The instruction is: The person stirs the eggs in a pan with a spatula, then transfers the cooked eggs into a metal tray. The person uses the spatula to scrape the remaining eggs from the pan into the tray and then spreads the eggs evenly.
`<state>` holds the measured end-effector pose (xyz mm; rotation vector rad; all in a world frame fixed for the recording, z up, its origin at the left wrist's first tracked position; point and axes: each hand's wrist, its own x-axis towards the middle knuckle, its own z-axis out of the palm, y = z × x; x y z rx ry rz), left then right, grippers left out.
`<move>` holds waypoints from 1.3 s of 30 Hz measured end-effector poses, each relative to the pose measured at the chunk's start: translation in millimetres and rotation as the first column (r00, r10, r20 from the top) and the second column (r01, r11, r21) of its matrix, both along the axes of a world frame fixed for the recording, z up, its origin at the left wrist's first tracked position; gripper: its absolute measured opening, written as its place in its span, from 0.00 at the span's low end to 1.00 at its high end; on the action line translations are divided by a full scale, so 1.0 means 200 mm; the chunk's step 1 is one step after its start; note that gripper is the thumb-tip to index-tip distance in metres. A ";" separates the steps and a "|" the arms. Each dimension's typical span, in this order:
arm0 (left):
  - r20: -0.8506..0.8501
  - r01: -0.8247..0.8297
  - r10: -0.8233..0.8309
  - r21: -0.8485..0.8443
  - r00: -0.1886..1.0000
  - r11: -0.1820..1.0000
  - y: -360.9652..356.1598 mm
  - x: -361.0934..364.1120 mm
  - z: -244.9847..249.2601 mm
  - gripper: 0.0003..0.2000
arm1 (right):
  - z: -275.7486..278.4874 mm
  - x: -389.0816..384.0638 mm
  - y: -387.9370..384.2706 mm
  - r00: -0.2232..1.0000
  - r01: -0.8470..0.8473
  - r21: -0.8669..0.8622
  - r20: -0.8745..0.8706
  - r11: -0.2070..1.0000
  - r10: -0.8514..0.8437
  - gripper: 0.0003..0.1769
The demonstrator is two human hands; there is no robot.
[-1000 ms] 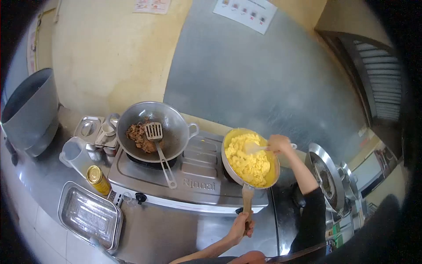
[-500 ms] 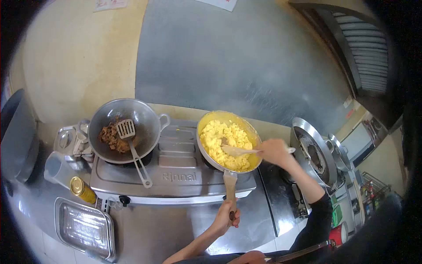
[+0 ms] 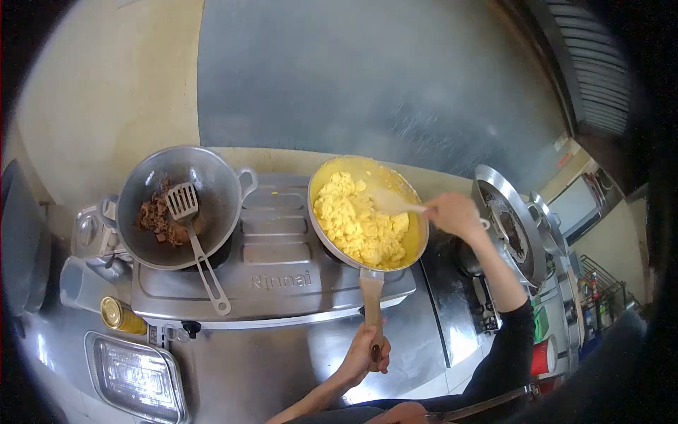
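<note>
A frying pan (image 3: 421,244) with a yellow-coated inside sits over the right side of the stove. Fluffy scrambled eggs (image 3: 353,219) fill much of it, heaped toward its left and front. My left hand (image 3: 369,352) is wrapped round the pan's long handle (image 3: 371,300), which points toward me. Closed on the end of a pale spatula (image 3: 393,203), my right hand (image 3: 455,214) is at the pan's right rim. The spatula's blurred blade lies inside the pan, behind and right of the eggs.
On the stove's (image 3: 282,279) left side stands a wok (image 3: 233,169) with browned meat (image 3: 157,215) and a slotted turner (image 3: 185,205). A yellow can (image 3: 121,316), a clear jug (image 3: 85,283) and a foil tray (image 3: 134,378) are at left. Another wok (image 3: 535,265) stands at right.
The spatula and my right hand have moved toward the pan's back right, and the eggs are now heaped more to the left. My left hand keeps the handle. The camera view has shifted slightly.
</note>
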<state>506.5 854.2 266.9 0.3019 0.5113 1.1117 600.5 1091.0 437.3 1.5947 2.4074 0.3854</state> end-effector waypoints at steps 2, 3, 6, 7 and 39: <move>0.038 0.074 -0.075 0.025 0.996 0.997 0.01 -0.03 0.00 0.21 | -0.06 0.11 0.18 0.990 0.102 0.136 0.084 0.985 -0.114 0.13; 0.043 0.064 -0.065 0.020 0.997 0.998 0.00 -0.03 0.00 0.21 | -0.10 0.15 0.29 0.991 0.092 0.131 0.088 0.987 -0.104 0.13; 0.021 0.029 -0.031 0.088 0.999 0.996 0.00 -0.02 -0.01 0.20 | -0.17 0.11 0.55 1.000 -0.027 0.072 0.015 0.997 0.026 0.13; -0.023 0.047 -0.045 0.085 0.999 0.995 -0.01 -0.03 -0.02 0.20 | -0.19 0.02 0.60 0.996 -0.092 0.053 -0.006 0.994 0.093 0.12; 0.026 -0.120 0.121 -0.015 0.992 0.993 -0.01 0.10 -0.02 0.18 | -0.42 -0.09 0.31 0.901 -0.291 0.318 0.409 0.902 0.147 0.08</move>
